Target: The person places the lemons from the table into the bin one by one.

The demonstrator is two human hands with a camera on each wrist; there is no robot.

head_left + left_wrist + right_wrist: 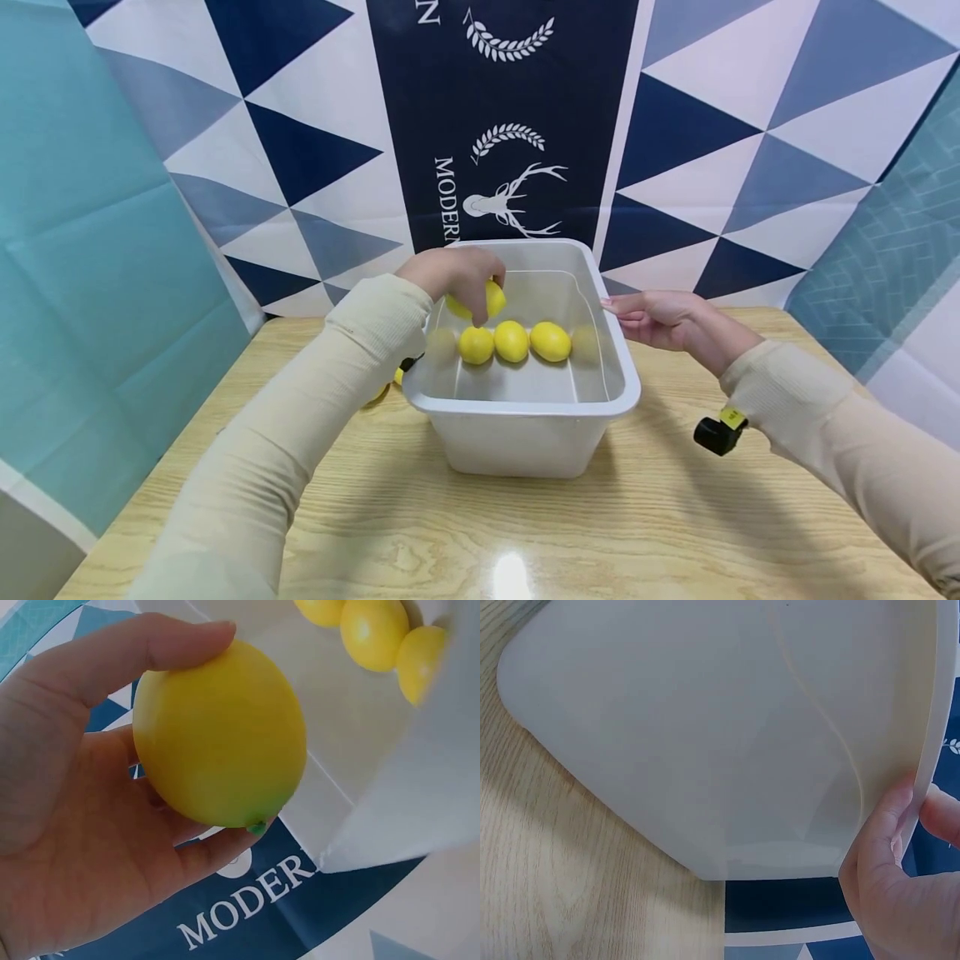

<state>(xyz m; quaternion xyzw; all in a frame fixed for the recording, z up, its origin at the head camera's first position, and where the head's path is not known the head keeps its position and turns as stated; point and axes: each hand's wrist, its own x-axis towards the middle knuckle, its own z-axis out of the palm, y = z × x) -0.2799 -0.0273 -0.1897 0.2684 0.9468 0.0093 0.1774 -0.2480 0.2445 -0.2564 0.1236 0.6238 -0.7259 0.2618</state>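
Observation:
In the head view, a white plastic bin (525, 450) stands on the wooden table with three yellow lemons (512, 341) in a row on its floor. My left hand (461, 271) reaches over the bin's left rim and holds another lemon (495, 298) above that row. Up close in the left wrist view, thumb and fingers wrap this lemon (221, 739), its green stem tip facing down. My right hand (667, 321) is at the bin's right rim. The right wrist view shows that hand (900, 885) pinching the rim, with the thumb on one side and fingers on the other.
The wooden table (352, 517) extends in front of the bin and to both sides. Behind it hangs a patterned cloth (517, 100). Left of the bin, a small yellow item (378, 396) is mostly hidden by the left sleeve; its kind I cannot tell.

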